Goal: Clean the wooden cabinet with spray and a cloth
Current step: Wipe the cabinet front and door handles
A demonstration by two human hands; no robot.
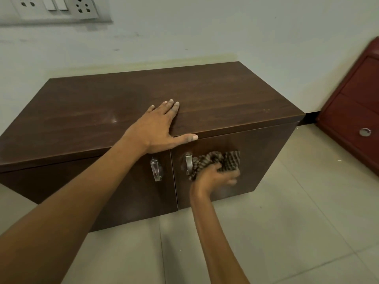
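a low, dark brown wooden cabinet (215, 93) with a flat rectangular top and two front doors stood on a pale tiled floor (297, 232), its back against a whitish wall (205, 33). the top showed long streaks of wood grain and a small bright glint of light near its left half. each door carried an upright silver metal handle, the left door handle (155, 169) and the right door handle (188, 163) set close together either side of the seam between the doors.

the person's left hand (159, 128) lay flat and spread on the front edge of the top, fingers pointing toward the wall and the thumb stretched along the lip above the right door, gripping nothing. the right hand (215, 176), blurred, was closed around a bunched brown-and-cream patterned cloth (217, 160) pressed against the upper part of the right door, just beside its handle. the two hands were apart, one above the other.

a reddish-brown wooden piece of furniture (352, 111) with a round silver knob (364, 132) stood at the right, apart from the cabinet. a grey switch and socket panel (55, 9) was fixed to the wall at upper left.
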